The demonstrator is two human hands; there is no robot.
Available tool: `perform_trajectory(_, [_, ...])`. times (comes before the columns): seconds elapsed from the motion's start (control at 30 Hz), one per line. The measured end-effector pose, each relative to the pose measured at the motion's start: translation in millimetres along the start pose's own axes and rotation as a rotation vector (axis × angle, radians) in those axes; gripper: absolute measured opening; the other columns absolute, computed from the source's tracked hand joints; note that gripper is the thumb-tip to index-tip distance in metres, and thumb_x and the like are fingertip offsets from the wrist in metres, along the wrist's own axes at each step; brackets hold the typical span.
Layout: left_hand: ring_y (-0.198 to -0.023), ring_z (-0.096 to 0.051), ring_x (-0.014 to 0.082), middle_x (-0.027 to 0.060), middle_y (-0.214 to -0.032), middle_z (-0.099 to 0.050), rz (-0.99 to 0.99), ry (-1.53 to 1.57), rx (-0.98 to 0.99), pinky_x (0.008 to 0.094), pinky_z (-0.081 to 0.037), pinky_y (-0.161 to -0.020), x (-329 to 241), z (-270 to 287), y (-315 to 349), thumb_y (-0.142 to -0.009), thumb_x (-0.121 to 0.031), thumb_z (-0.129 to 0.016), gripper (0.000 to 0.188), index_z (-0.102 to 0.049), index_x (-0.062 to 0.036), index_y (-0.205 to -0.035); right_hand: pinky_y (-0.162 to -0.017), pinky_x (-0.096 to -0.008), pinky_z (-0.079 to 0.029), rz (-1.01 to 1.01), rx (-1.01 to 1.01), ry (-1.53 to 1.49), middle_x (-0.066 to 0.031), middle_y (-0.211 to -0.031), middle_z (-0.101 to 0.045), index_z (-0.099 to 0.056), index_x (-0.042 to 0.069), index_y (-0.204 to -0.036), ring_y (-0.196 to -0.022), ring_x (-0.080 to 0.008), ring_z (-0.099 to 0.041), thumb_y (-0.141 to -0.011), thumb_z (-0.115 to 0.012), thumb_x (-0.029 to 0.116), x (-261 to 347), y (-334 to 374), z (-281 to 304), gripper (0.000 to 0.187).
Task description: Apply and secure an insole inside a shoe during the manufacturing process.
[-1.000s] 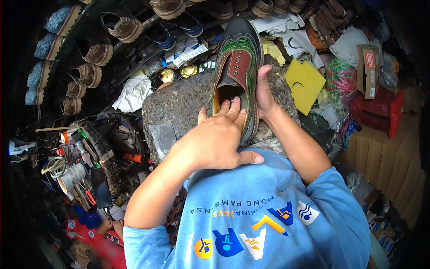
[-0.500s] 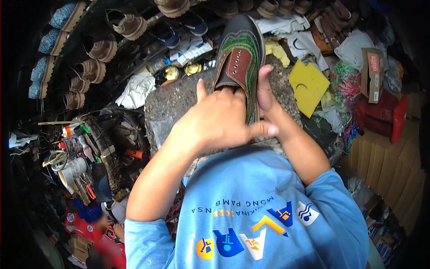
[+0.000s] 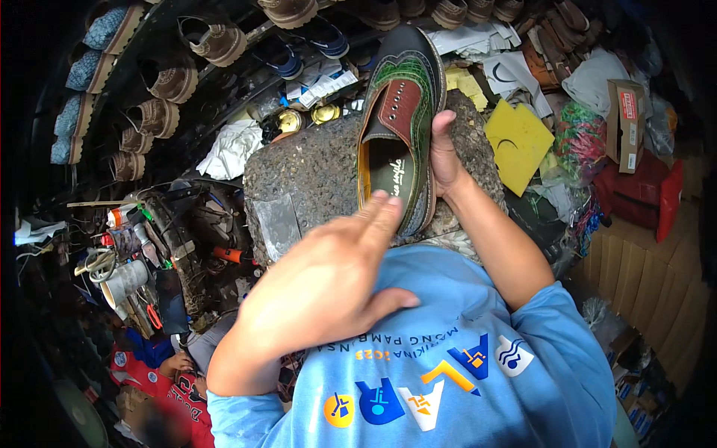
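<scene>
While we steady a green-and-maroon lace-up shoe (image 3: pixel 399 112) above a speckled stone block (image 3: pixel 321 179), our right hand (image 3: pixel 442 153) clamps it from the side, thumb up along the sole edge, so the opening faces us. Held w/ toe pointing away and heel toward our chest, the shoe shows its tan insole, a pose that looks suited to checking the inside. Our left hand (image 3: pixel 325 287) hangs just below the heel, fingers (image 3: pixel 377 216) straight and together, tips touching the heel rim; it grips nothing, palm flat and open. A light blue shirt (image 3: pixel 448 373) w/ coloured print fills the foreground below the shoe.

Just beyond the shoe's toe, two brass-coloured tins (image 3: pixel 306 118) sit at the block's far edge, near a crumpled white cloth (image 3: pixel 231 148) to the shoe's left. Right of the shoe lies a yellow foam sheet (image 3: pixel 519 142), w/ a tangle of coloured cord (image 3: pixel 579 131) and a cardboard box (image 3: pixel 626 108) farther right. Far left of the shoe, rows of brown suede shoes (image 3: pixel 168 82) line a rack, soles outward, prob. stored for display. Lower left of the shoe, a cluttered heap of tools (image 3: pixel 142 261) sits within reach, approx. beside a person in a red shirt (image 3: pixel 160 373).
</scene>
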State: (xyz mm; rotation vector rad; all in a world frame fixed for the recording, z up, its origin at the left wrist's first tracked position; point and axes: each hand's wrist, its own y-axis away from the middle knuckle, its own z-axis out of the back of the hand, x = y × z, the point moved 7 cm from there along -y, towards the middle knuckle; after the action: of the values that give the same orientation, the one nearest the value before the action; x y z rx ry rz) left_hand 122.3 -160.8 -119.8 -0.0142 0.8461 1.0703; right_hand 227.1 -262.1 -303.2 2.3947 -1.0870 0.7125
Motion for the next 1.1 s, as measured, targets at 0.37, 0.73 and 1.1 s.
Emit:
perform_trajectory(0.37, [-0.078, -0.073, 0.0435, 0.0328, -0.118, -0.066, 0.187, -0.131, 0.015, 0.0492, -0.061, -0.071, 7.3, -57.4, -17.4, -0.088, -0.008, -0.059, 0.055, -0.044, 0.0106, -0.138, -0.117, -0.0418, -0.043, 0.013, -0.011, -0.002, -0.0114, -0.151, -0.054, -0.039, 0.006, -0.156, -0.134, -0.0234, -0.055, -0.073, -0.062, 0.086, -2.4, 5.6, 2.3, 0.118])
perform_trajectory(0.73, [-0.11, -0.066, 0.0397, 0.0251, -0.106, -0.071, -0.059, 0.051, -0.133, 0.0469, -0.053, -0.085, 0.4, -2.1, -20.6, -0.087, -0.016, -0.069, 0.038, -0.063, 0.0046, -0.119, -0.094, -0.055, -0.059, -0.088, -0.087, 0.124, -0.027, -0.132, -0.061, -0.04, 0.008, -0.152, -0.111, -0.0399, -0.068, -0.053, -0.046, 0.106, -2.8, -0.4, 12.9, 0.139])
perform_trajectory(1.1, [-0.142, -0.049, 0.0383, 0.0328, -0.15, -0.049, -0.145, -0.264, 0.079, 0.0704, -0.026, -0.117, 35.2, -41.5, -62.6, -0.096, -0.01, -0.043, 0.052, -0.05, 0.0102, -0.144, -0.098, -0.0536, -0.057, -0.128, -0.096, 0.135, -0.0289, -0.133, -0.061, -0.042, 0.007, -0.151, -0.117, -0.0398, -0.065, -0.059, -0.042, 0.105, -6.5, -0.9, 10.4, 0.134])
